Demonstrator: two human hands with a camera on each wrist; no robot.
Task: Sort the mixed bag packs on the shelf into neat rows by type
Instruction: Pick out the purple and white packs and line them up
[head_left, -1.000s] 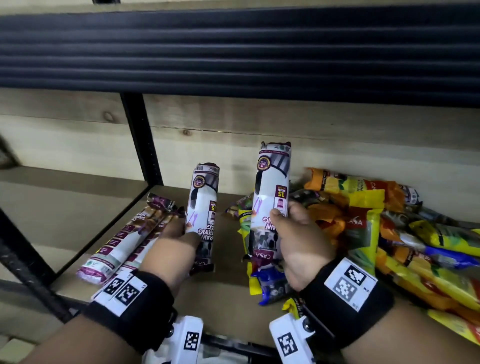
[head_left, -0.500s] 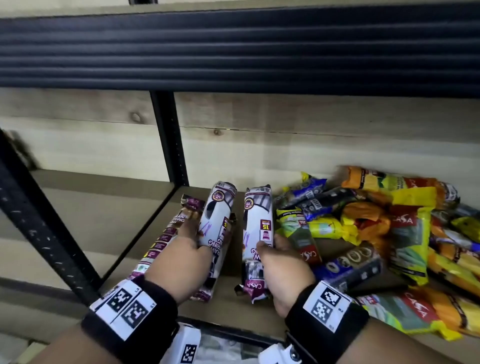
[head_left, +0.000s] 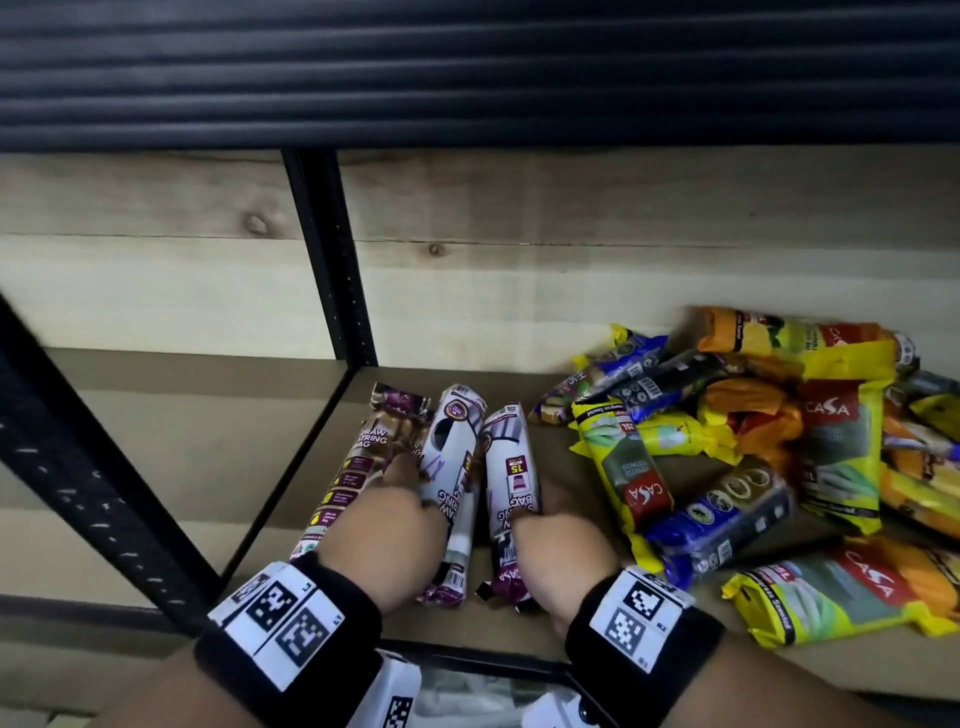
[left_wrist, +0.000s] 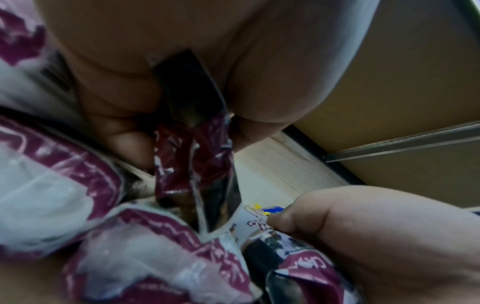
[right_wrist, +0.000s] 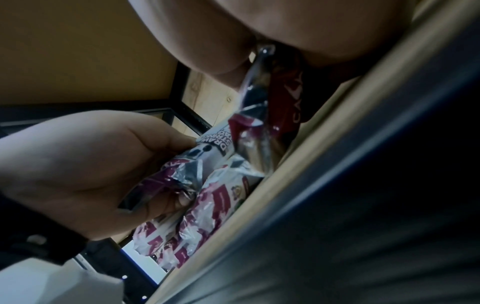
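On the wooden shelf's (head_left: 519, 623) left end, two white-and-maroon plastic bag rolls (head_left: 451, 467) are clamped, one per hand (head_left: 387, 525), side by side for rowing.

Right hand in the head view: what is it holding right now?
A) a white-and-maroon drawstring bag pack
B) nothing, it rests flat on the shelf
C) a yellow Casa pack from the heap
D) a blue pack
A: the right hand grips the white-and-maroon drawstring pack, beside the matching pack in the left hand; the yellow and blue heap lies apart to the right.
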